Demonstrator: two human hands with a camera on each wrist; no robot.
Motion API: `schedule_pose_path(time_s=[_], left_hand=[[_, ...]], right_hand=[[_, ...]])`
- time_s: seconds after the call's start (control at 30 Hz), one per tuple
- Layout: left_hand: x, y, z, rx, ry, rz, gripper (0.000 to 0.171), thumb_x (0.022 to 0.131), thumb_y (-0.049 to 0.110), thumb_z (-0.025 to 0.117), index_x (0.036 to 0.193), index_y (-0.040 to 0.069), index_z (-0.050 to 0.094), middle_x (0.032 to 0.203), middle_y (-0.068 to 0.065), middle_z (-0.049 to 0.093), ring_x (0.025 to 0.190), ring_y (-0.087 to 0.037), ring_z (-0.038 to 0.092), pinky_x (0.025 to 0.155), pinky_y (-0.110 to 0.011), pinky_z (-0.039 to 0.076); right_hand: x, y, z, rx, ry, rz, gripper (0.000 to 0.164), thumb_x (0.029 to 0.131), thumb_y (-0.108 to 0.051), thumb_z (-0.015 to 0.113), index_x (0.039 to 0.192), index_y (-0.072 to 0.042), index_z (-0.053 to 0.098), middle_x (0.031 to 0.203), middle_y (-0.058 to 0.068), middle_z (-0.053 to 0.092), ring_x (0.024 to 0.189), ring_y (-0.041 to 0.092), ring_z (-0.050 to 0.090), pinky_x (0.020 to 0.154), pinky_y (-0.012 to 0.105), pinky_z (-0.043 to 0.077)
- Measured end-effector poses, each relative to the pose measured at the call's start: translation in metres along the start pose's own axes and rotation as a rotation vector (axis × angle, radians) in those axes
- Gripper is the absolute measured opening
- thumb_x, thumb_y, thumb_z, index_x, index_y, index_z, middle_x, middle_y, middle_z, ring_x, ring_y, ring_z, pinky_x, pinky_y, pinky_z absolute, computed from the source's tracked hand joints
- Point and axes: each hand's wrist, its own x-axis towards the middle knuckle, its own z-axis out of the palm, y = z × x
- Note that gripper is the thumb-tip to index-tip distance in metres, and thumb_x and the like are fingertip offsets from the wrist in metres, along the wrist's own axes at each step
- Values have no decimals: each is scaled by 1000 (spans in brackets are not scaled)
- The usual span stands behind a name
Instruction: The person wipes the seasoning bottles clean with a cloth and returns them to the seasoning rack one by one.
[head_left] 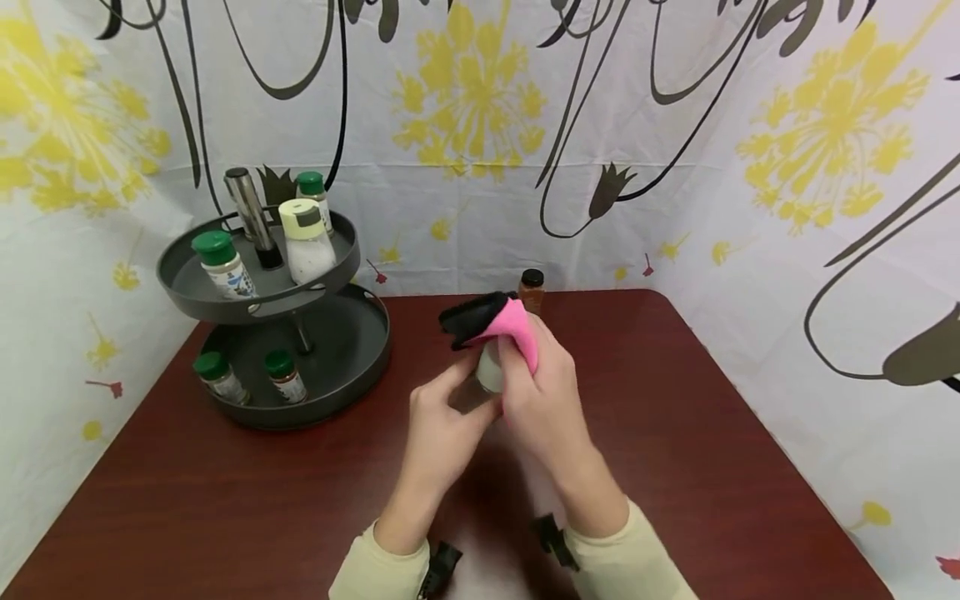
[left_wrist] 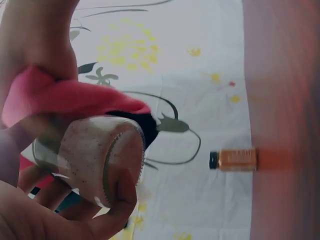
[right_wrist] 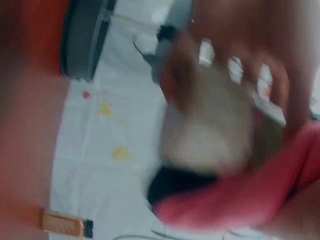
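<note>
Above the table, my left hand point(head_left: 442, 429) holds a small clear glass jar point(left_wrist: 90, 150) with pale, speckled contents. In the left wrist view its fingers curl round the jar, one fingertip over the end. My right hand point(head_left: 551, 392) grips a pink and black cloth point(head_left: 512, 323), which drapes over the far side of the jar. The black part of the cloth sticks out to the left in the head view. Both hands hide much of the jar there. The right wrist view is blurred, with the cloth point(right_wrist: 225, 200) along the jar's side.
A two-tier dark grey rack point(head_left: 341, 354) stands at left. Its tiers hold several green-capped spice jars point(head_left: 225, 267), a silver grinder point(head_left: 251, 212) and a white shaker point(head_left: 309, 250) with a pale yellow lid. A black-capped orange spice bottle point(head_left: 532, 287) stands behind my hands near the table's back edge.
</note>
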Motion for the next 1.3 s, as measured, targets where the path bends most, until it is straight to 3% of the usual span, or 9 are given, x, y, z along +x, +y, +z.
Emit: schedule_pose_path(time_s=[0.07,0.13,0.23,0.37,0.5,0.8,1.0,1.1,1.3], left_hand=[[1,1,3,-58,-18,-9,54,91,6,82,142,19,70,137,-3,74,125,-19,72,101,-41,61],[1,1,5,-83,-16,-15,53,93,4,80,143,18,69,139,-5,73,127,-21,71,103,-45,59],[0,-1,8,-101,4,-42,49,94,3,79,140,18,70,137,-5,74,126,-21,72,105,-46,58],[-5,-2,10,-131,24,-82,46,95,7,79,140,16,70,135,-5,75,121,-18,74,102,-42,60],[-5,0,9,-137,51,-97,54,96,13,80,147,15,65,140,-5,72,120,-17,72,99,-40,61],[-3,1,7,-107,90,-124,61,94,17,82,150,7,60,149,-8,66,136,-22,65,112,-46,53],[-2,1,11,-89,86,-130,60,94,22,83,149,13,62,145,-5,69,131,-22,67,110,-50,55],[-1,2,12,-81,48,-152,61,94,24,83,151,13,61,147,-5,68,133,-23,66,113,-49,53],[0,3,8,-78,22,-173,62,94,22,84,151,14,61,148,-4,67,135,-21,65,114,-47,52]], right_hand=[[-8,4,7,28,101,-92,23,110,-14,51,123,-11,70,125,2,68,110,13,62,98,25,52],[-13,8,14,89,169,-127,23,110,-10,49,123,-6,67,119,7,65,99,14,62,92,24,52],[-20,14,22,201,206,-64,22,111,-8,46,122,-2,64,92,9,54,67,14,48,69,24,46],[-28,19,26,284,194,86,23,112,-13,44,123,-1,62,74,5,42,54,13,35,60,26,41],[-32,22,27,308,191,214,29,114,-23,45,113,0,62,65,1,38,57,11,36,61,27,40],[-40,39,31,297,139,431,38,114,-30,45,91,-2,56,59,-3,44,55,10,44,57,27,40],[-27,41,19,384,93,585,54,114,-43,42,110,3,70,83,-4,69,80,8,64,76,22,52],[-23,38,15,449,97,596,51,115,-42,40,115,1,68,87,-5,69,86,8,65,80,22,52],[-18,24,11,473,92,527,45,115,-41,38,106,-4,63,71,-6,58,67,10,56,70,22,48]])
